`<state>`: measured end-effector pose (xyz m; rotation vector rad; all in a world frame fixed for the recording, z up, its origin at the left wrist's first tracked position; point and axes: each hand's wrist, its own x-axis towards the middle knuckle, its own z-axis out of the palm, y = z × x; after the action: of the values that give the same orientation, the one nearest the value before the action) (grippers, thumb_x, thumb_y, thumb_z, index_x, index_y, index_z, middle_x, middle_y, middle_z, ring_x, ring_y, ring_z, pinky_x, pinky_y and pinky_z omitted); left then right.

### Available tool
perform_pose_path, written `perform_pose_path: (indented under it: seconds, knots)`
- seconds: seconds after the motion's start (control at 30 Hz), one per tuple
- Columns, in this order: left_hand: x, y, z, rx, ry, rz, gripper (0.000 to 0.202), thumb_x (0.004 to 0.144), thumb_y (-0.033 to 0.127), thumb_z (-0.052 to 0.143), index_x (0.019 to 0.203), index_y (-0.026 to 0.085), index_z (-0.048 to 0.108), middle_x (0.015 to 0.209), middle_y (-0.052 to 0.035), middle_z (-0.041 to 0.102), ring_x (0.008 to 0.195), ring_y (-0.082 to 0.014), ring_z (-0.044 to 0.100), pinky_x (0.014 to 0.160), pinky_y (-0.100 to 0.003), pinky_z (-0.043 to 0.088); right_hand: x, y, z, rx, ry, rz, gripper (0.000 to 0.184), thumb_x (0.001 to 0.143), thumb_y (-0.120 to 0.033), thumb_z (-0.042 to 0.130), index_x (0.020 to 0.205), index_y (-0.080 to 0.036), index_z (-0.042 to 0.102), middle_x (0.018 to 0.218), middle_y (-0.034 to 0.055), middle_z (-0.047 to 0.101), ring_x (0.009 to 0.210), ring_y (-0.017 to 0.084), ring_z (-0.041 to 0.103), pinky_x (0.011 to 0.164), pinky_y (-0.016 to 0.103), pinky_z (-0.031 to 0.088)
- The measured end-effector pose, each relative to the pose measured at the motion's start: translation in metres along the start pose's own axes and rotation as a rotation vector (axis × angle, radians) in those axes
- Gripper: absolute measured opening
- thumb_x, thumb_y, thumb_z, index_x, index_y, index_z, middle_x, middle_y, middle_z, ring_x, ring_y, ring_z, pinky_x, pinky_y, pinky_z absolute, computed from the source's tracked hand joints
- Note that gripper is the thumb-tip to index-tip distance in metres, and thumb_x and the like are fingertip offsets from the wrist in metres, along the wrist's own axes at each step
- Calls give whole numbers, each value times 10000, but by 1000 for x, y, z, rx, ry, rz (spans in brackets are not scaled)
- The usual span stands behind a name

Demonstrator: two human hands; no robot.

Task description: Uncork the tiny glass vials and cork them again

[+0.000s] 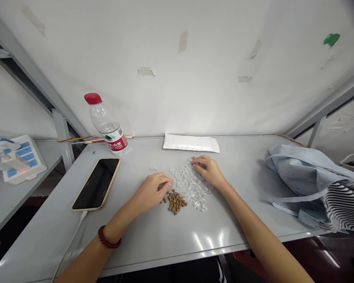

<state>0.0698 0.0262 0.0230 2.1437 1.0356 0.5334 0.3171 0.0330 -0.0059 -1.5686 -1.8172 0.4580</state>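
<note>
Clear plastic pieces, small and ring-like, are spread in a loose pile in the middle of the desk. Just left of them in front is a small heap of brown pellets. My left hand hovers at the left edge of both piles, thumb and fingers pinched together; whatever is between them is too small to name. At the far end of the clear pile, my right hand has its fingertips closed on something tiny that I cannot make out. One or two stray clear pieces lie beyond my left hand.
A white packet lies against the wall. To the left are a red-capped water bottle and a phone on a charging cable. A light blue cloth bag rests at the right. A power strip is far left.
</note>
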Motion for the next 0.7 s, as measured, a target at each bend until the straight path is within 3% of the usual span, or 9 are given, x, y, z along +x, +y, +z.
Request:
perform_pose_path:
  seconds: [0.17,0.3,0.53,0.7]
  knots:
    - [-1,6,0,-111,-96,14,310,888,239,431,882,179,735,964,-49,727,789,-171,650,683,-255,489,-1,-3,0,34,10,34,193,807,-124,561,855,-191,735,917,71,699,876,210,633,821,371,480]
    - [-1,9,0,-103,-61,-26,301,873,259,452,850,172,739,905,-51,730,769,-179,648,678,-260,497,-2,-3,1,73,23,75,174,782,-128,572,841,-181,727,895,62,705,805,182,648,752,323,498]
    - [-2,6,3,-139,-12,-102,294,863,311,469,867,175,730,877,-46,724,653,-164,624,516,-235,472,-1,-2,3,100,27,94,153,725,-134,592,816,-171,709,845,42,699,763,167,623,701,292,487]
    - [-1,1,5,-121,14,-101,276,869,316,483,866,184,726,903,-44,732,749,-186,660,624,-249,510,-1,-4,2,104,35,98,126,722,-152,573,763,-174,690,790,33,688,713,159,607,673,287,474]
